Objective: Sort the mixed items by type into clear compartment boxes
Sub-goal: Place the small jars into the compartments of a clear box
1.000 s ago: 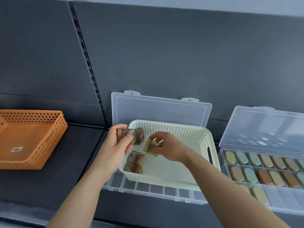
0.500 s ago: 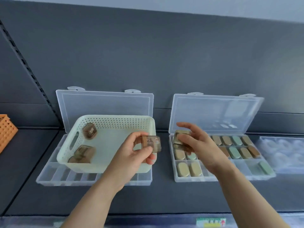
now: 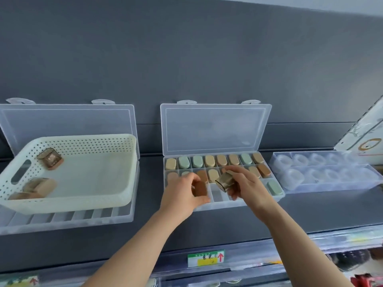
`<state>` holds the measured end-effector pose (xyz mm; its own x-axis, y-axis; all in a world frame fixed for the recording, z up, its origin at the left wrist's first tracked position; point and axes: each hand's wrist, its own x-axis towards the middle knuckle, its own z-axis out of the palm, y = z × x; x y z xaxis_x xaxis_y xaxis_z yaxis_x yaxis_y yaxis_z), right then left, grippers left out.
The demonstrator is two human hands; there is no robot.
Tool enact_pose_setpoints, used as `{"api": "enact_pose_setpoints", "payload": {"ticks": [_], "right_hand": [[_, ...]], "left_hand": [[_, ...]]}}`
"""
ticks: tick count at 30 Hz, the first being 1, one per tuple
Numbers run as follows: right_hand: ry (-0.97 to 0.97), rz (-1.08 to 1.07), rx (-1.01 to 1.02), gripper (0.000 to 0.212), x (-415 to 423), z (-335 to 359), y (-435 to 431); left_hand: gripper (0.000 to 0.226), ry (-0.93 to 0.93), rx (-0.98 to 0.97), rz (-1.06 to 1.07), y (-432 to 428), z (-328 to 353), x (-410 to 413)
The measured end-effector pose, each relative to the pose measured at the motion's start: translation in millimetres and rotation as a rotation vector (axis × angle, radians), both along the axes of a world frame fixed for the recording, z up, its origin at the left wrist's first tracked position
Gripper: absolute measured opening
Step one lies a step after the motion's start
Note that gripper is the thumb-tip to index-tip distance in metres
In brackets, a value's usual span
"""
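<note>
Both hands have come over the middle compartment box (image 3: 216, 196) (earlier the left was by the basket (image 3: 87, 145)), the left hand (image 3: 182, 196) with its grip pinching a brown oval piece (image 3: 200, 189), the right hand (image 3: 247, 188) clasping a smoky capped piece (image 3: 224, 181); light, stiff and probably slick, each looks best held across its long sides.

Head cam, fwd/down, close over box (image 3: 217, 196)

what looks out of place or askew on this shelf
The white basket sits on top of the open left compartment box, covering most of its compartments, so nothing can go in there. The capped items in it lie tumbled at different angles. Nothing looks spilled or broken.
</note>
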<state>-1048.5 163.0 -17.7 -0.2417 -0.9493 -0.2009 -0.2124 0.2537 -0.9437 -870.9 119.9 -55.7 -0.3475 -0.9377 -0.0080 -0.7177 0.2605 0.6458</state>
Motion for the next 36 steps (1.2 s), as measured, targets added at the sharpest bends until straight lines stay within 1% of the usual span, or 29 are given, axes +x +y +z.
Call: {"api": "enact_pose_setpoints", "payload": {"ticks": [2,4,7,12,16,18,22,25,28,33,36], "right_hand": [[0.027,0.038,0.014,0.030,-5.4,-3.9,1.4],[0.091,0.076,0.022,0.031,-8.9,-7.8,2.7],[0.350,0.129,-0.001,0.041,-12.4,-15.6,2.5],[0.706,0.244,-0.116,0.041,-13.1,-23.6,-0.8],[0.856,0.384,-0.070,0.047,-7.8,-34.1,-6.8],[0.879,0.410,-0.051,0.048,-6.0,-36.5,-8.4],[0.871,0.381,-0.071,0.049,-3.7,-33.4,-6.4],[0.861,0.365,-0.135,0.046,9.0,-20.1,-6.5],[0.823,0.395,-0.237,0.041,36.4,0.0,-12.9],[0.782,0.526,-0.363,0.042,103.6,35.4,-33.3],[0.756,0.625,-0.415,0.043,149.9,50.3,-52.2]], "left_hand": [[0.058,-0.112,-0.056,-0.011,-4.4,-6.0,-4.9],[0.061,-0.178,-0.074,-0.022,-7.6,-6.9,-6.9],[0.065,-0.248,-0.070,-0.054,-10.6,-5.9,-8.0],[0.066,-0.245,-0.093,-0.060,-6.8,-6.9,-5.5],[0.059,-0.212,-0.138,-0.043,0.5,-5.5,0.0],[0.053,-0.198,-0.159,-0.031,4.3,-3.4,4.8],[0.046,-0.205,-0.202,-0.045,11.2,2.5,17.1],[0.044,-0.185,-0.253,-0.035,16.4,15.6,31.8],[0.042,-0.134,-0.301,0.024,20.4,39.4,56.2],[0.038,-0.161,-0.409,0.175,15.5,76.8,131.1],[0.039,-0.253,-0.374,0.263,-2.8,83.3,194.6]]}}
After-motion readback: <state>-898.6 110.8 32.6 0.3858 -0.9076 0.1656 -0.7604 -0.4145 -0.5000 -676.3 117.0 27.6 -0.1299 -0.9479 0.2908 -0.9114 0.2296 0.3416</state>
